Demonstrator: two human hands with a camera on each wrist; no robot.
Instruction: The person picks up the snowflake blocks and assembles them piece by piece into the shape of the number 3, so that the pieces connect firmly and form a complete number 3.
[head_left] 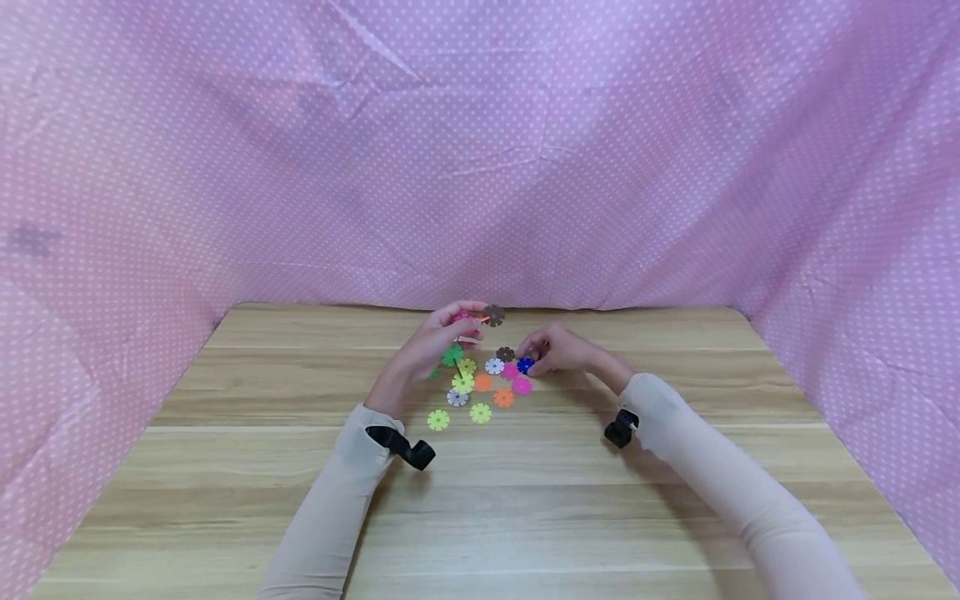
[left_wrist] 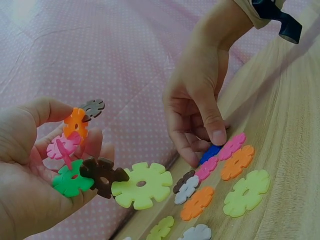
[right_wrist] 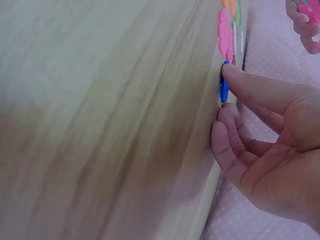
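My left hand [head_left: 435, 340] holds a joined chain of notched plastic snowflake discs off the table. In the left wrist view the chain runs from a grey-brown disc [left_wrist: 94, 108] through an orange disc [left_wrist: 76, 120], pink pieces [left_wrist: 60, 147] and a green disc [left_wrist: 70, 181] to a dark brown disc [left_wrist: 95, 172] and a yellow-green disc [left_wrist: 150, 182]. Thumb and fingers curl about the orange and pink part. On the tabletop, my right hand [head_left: 562, 350] pinches a blue disc [right_wrist: 224, 87] by its edges, thumb on one side and fingertips opposite.
Loose discs lie close together on the wooden table [head_left: 525, 500]: pink [head_left: 522, 386], orange [head_left: 503, 397], yellow-green [head_left: 438, 419], white [head_left: 457, 398] and brown [head_left: 506, 354]. A pink dotted cloth [head_left: 480, 167] hangs behind and at both sides of the table.
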